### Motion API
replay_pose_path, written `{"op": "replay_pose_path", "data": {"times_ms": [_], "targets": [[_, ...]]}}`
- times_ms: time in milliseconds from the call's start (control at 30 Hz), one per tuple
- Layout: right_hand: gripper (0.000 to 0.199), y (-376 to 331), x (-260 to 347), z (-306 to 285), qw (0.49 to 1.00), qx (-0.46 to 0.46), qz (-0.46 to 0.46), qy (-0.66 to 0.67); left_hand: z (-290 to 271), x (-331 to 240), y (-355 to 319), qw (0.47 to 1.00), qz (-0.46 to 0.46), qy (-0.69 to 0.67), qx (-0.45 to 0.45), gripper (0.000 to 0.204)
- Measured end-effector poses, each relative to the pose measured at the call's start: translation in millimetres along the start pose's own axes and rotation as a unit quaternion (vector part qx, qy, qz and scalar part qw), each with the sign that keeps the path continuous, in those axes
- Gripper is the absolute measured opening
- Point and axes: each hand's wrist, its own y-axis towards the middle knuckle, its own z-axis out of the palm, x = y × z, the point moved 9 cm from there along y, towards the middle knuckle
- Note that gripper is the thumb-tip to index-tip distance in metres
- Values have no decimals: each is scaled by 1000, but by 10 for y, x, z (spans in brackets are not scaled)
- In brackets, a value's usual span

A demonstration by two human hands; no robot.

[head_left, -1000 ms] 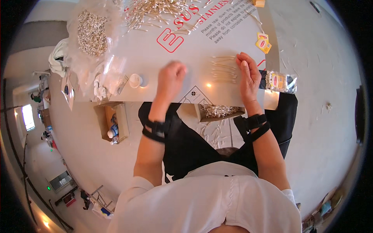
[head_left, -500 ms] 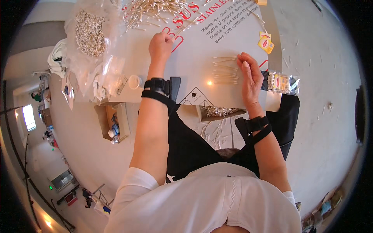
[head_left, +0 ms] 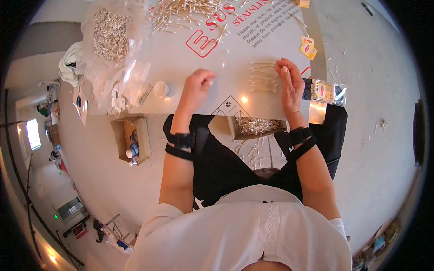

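Observation:
On the grey printed sheet, a short row of cotton swabs [head_left: 263, 77] lies roughly parallel. Along the swabs' right ends rests my right hand [head_left: 291, 86], loosely curved and open, fingertips beside the top swab. My left hand [head_left: 197, 88] hovers left of the row, slightly blurred, thumb and fingers drawn together. Whatever may be between those fingertips is too smeared to make out. A big loose heap of cotton swabs [head_left: 183, 11] lies at the far side of the sheet, with a few strays [head_left: 221, 32] near it.
A clear plastic bag of swabs [head_left: 110, 36] stands far left, a small white round container [head_left: 161, 89] nearer. At right are yellow labels [head_left: 308, 47] and a filled swab packet [head_left: 327, 91]. Below the table edge sit a box of swabs [head_left: 255, 126] and a cardboard box [head_left: 131, 140].
My left hand has come back toward me from near the swab heap, fingers still drawn together. My right hand stays beside the row. The view has shifted slightly.

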Motion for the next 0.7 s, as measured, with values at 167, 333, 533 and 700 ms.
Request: {"op": "replay_pose_path", "data": {"times_ms": [167, 333, 533, 700], "targets": [[21, 13, -4, 0, 999, 4, -16, -32, 153, 111, -431, 1000, -27, 14, -8, 12], [22, 29, -38, -10, 989, 35, -49, -133, 57, -130, -382, 977, 27, 201, -60, 5], [20, 29, -89, -44, 993, 30, -26, -111, 20, -560, -430, 991, 27, 107, 74, 6], [20, 17, -67, -4, 992, 37, -36, -113, 667, -494, -720, 938, 86, 139, 305, 12]]}}
